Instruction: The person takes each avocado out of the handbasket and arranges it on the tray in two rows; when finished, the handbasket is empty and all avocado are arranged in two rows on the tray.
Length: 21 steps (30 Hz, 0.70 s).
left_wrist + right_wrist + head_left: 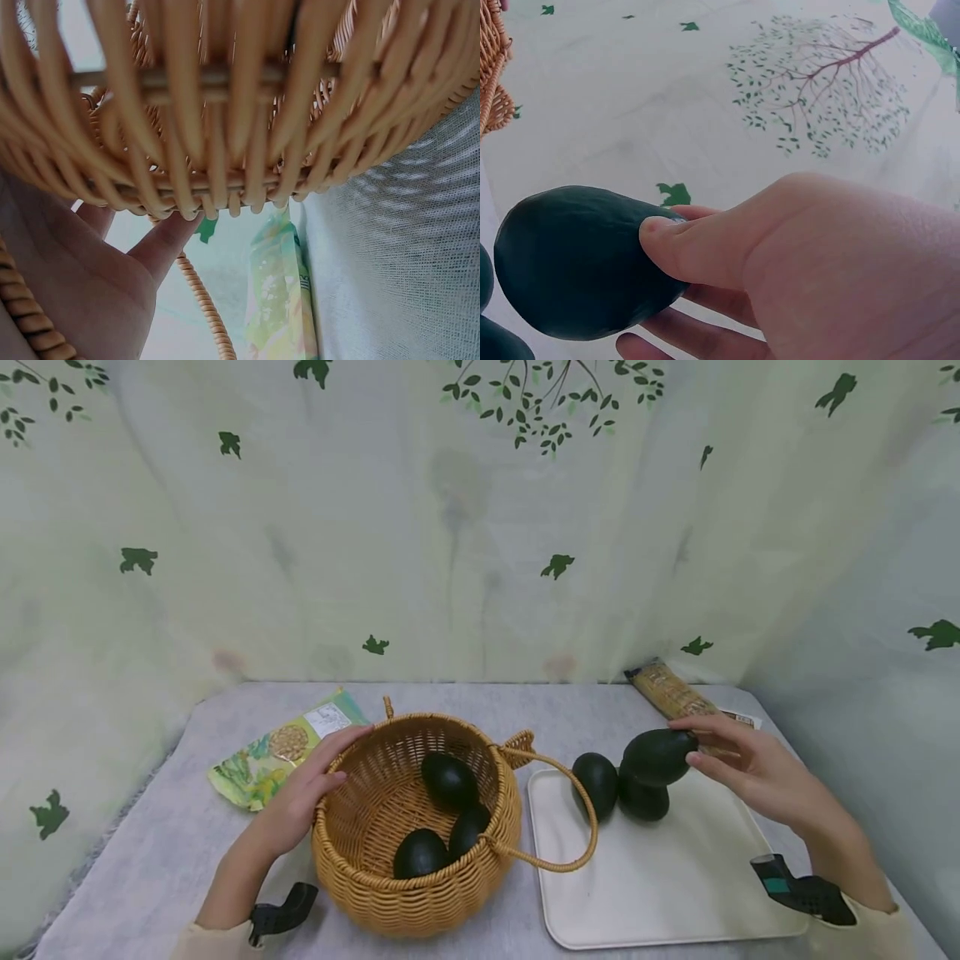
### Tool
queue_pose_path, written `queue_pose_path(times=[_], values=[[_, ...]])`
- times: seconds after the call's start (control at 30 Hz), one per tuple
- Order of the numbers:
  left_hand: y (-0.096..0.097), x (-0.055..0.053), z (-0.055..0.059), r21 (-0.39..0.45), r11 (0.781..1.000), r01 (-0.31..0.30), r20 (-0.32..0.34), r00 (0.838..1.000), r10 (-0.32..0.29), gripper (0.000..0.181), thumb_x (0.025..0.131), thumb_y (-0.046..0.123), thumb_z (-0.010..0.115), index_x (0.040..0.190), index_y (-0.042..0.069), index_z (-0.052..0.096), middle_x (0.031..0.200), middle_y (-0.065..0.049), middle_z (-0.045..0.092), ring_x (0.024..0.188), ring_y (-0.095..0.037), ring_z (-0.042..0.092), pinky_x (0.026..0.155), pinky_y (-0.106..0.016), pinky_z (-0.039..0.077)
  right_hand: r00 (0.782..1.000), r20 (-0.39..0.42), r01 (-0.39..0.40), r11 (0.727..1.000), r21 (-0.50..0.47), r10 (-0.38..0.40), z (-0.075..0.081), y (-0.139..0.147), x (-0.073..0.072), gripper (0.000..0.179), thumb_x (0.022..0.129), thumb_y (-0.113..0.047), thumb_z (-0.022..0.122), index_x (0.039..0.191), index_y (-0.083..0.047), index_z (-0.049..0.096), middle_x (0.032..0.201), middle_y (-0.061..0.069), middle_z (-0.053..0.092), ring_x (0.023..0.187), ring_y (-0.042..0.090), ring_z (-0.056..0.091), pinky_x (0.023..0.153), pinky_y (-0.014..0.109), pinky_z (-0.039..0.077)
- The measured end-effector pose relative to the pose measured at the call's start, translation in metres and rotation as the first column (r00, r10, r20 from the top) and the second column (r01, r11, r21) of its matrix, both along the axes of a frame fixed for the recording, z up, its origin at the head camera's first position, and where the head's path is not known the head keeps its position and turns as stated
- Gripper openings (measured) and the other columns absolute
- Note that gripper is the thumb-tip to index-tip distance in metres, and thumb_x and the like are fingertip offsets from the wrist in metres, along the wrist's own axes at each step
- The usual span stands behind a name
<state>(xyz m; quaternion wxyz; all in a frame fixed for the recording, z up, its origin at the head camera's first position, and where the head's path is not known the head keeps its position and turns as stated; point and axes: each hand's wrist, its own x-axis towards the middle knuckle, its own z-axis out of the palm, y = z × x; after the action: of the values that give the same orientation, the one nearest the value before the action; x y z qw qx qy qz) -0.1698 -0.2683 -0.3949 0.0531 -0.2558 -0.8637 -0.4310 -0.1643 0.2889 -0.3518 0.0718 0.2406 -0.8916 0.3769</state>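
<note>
The avocados (660, 757) are blackish green, the wicker basket (427, 906) honey-tan in a close weave. The tray (660, 893) is off-white, the tablecloth (150, 885) pale grey. One bag (258, 768) mixes green and yellow; the packet (669, 691) is golden brown, black at one end. Dark green leaf prints (557, 566) dot the pale backdrop (360, 568).
</note>
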Motion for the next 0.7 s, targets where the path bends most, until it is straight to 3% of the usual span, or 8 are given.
queue_pose_path(times=[0.37,0.43,0.6,0.7], values=[[0.000,0.004,-0.002,-0.013,1.000,-0.011,0.008,1.000,0.011,0.054,0.109,0.010,0.033,0.161,0.025,0.035,0.163,-0.010,0.036,0.144,0.006,0.027,0.106,-0.075,0.030,0.997,0.078,0.028,0.999,0.020,-0.030,0.001,0.018,0.003,0.041,0.099,-0.007,0.068,0.140,-0.012,0.061,0.139,0.011,0.054,0.112,-0.013,0.054,0.080,0.022,0.055],[-0.001,0.005,-0.002,-0.026,0.999,-0.019,0.001,1.000,0.019,0.054,0.110,0.010,0.033,0.161,0.026,0.035,0.162,-0.008,0.037,0.144,0.006,0.028,0.110,-0.066,0.034,0.996,0.081,0.032,0.999,0.035,-0.035,0.001,0.020,0.004,0.041,0.099,-0.008,0.068,0.140,-0.012,0.061,0.138,0.009,0.054,0.111,-0.012,0.055,0.079,0.023,0.056],[-0.002,0.004,-0.002,-0.044,0.999,-0.032,-0.018,0.999,0.031,0.054,0.110,0.010,0.034,0.161,0.027,0.036,0.162,-0.005,0.038,0.145,0.004,0.030,0.112,-0.026,0.032,0.996,0.079,0.041,0.996,0.081,-0.048,-0.001,0.028,0.005,0.042,0.099,-0.010,0.069,0.140,-0.016,0.062,0.137,0.005,0.054,0.108,-0.010,0.058,0.077,0.023,0.056],[-0.002,0.003,-0.001,-0.044,0.999,-0.029,-0.023,0.999,0.028,0.054,0.110,0.010,0.034,0.161,0.027,0.036,0.162,-0.005,0.038,0.145,0.003,0.030,0.111,-0.023,0.031,0.994,0.090,0.052,0.993,0.105,-0.062,-0.001,0.034,0.004,0.043,0.099,-0.012,0.069,0.141,-0.017,0.062,0.137,0.007,0.056,0.108,-0.011,0.056,0.079,0.021,0.055]])
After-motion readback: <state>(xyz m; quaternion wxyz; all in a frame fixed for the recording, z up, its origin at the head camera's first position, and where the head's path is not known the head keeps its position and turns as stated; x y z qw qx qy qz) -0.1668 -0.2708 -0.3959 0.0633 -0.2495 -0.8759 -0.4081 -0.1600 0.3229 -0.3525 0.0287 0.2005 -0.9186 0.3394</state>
